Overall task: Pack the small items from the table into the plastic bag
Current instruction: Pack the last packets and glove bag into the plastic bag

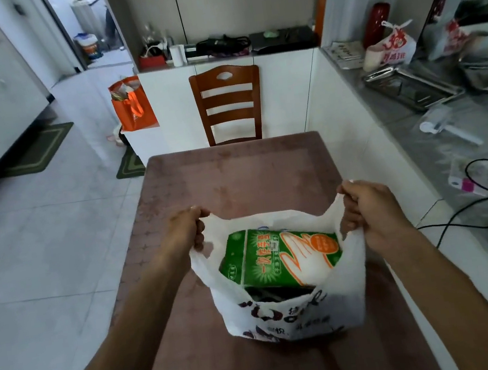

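Observation:
A white plastic bag (290, 319) with dark printed marks stands on the pink-brown table (235, 179). My left hand (185, 232) is shut on its left handle. On the other side, my right hand (369, 212) grips the right handle. The two hands hold the bag's mouth wide. Inside lies a green box (266, 260) printed with an orange-outlined hand, tilted on its side. Something dark sits beneath the box, too hidden to identify.
A wooden chair (228, 102) stands at the table's far end. A white counter (416, 129) runs along the right with metal trays, a tied bag and black cables. An orange bag (133, 106) hangs at the back left. Tiled floor lies to the left.

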